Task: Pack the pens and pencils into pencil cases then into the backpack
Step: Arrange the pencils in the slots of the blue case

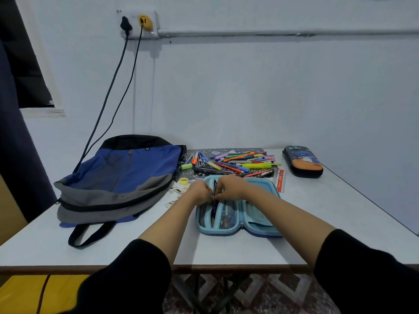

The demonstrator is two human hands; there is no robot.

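Observation:
A light blue pencil case (256, 220) lies open on the white table (317, 223) in front of me, its mesh pocket on the left half. A dark blue pen (214, 200) stands tilted in that pocket. My left hand (200, 191) and my right hand (230, 188) meet over the case, and both pinch the pen. Behind the case lies a heap of coloured pens and pencils (235, 163). A blue and grey backpack (118, 180) lies flat on the left. A second, dark pencil case (302, 161) sits zipped at the far right.
A red ruler (280, 180) lies right of the open case. A yellow sharpener (184, 181) and small paper bits sit between backpack and case. Two black cables (108, 96) hang from a wall socket down behind the backpack. The table's right edge runs diagonally.

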